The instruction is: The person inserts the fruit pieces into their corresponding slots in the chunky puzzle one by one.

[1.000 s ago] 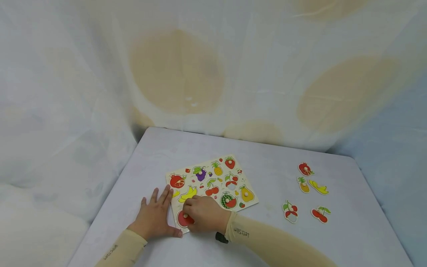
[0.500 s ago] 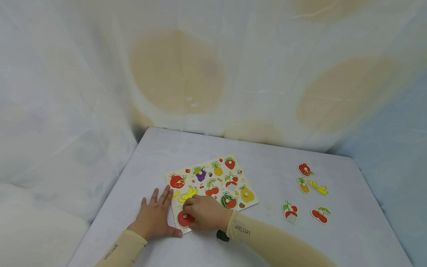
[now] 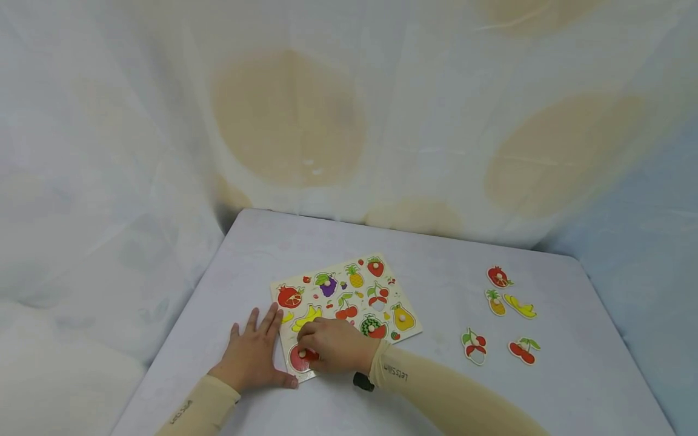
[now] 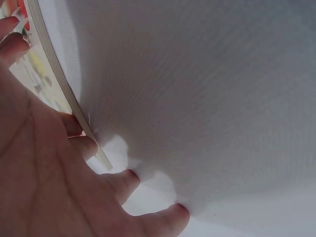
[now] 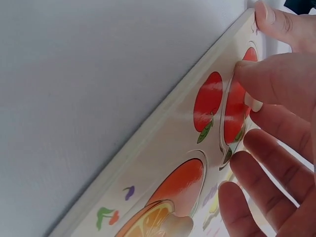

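Observation:
A puzzle board with fruit pictures lies at an angle on the table. My left hand rests with spread fingers along its left edge, thumb by the near corner. In the left wrist view, some fingertips touch the cloth. My right hand is over the near side. Its thumb and index finger pinch a round red fruit piece, apparently an apple, beside its knob. An outlined recess edge shows around that piece; whether it sits flush I cannot tell. An orange piece with a knob lies beyond.
Loose pomegranate, pineapple, banana, lychee and cherry pieces lie on the right of the table. Grape, strawberry, watermelon and pear pieces with knobs sit in the board.
The right hand and the red piece shift only very slightly. My left hand, the board and the loose pieces stay in place.

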The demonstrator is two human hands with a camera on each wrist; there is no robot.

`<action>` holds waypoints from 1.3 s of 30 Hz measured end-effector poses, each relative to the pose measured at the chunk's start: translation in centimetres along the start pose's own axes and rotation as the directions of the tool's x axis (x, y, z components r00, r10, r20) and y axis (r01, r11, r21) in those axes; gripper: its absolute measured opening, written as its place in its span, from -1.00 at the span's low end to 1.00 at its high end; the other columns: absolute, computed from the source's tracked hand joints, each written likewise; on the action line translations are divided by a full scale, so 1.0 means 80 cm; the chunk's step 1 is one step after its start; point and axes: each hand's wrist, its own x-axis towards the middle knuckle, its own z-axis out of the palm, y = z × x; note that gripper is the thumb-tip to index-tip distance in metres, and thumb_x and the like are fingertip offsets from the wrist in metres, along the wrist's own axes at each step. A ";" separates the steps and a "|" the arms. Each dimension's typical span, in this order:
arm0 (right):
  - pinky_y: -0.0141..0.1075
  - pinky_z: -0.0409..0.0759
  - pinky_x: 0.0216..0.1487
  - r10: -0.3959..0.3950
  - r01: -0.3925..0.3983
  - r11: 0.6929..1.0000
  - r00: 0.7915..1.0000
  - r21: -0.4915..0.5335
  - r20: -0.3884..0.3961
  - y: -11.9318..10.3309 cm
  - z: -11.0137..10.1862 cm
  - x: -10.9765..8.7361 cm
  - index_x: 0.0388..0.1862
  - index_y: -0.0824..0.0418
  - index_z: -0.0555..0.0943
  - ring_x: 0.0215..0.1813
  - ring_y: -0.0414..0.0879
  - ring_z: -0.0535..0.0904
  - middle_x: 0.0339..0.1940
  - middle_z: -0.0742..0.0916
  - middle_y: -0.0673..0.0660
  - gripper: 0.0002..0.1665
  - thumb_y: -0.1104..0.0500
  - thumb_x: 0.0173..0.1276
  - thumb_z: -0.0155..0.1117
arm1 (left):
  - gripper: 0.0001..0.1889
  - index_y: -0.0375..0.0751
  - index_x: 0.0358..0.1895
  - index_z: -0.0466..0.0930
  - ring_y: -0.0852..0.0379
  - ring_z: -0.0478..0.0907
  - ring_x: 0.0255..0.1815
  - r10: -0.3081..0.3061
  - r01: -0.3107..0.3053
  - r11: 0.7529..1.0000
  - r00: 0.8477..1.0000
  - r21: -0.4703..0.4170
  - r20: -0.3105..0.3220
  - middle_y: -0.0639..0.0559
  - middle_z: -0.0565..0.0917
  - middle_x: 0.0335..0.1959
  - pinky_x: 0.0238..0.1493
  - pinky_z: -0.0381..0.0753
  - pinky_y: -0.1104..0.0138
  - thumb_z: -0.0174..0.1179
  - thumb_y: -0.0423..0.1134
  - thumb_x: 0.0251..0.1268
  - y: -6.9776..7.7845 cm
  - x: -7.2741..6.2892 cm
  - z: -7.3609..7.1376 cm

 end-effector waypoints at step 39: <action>0.13 0.57 0.12 0.683 -0.675 0.730 0.721 0.104 -0.118 0.206 -0.059 -0.264 0.08 0.12 0.67 0.21 0.17 0.55 0.20 0.63 0.19 -0.56 0.05 0.23 0.51 | 0.54 -0.26 0.58 0.05 -0.47 -0.06 0.51 0.003 -0.003 1.000 1.000 -0.016 -0.003 -0.17 0.01 0.61 0.22 0.04 -0.50 0.27 0.71 -0.54 -0.002 -0.006 -0.003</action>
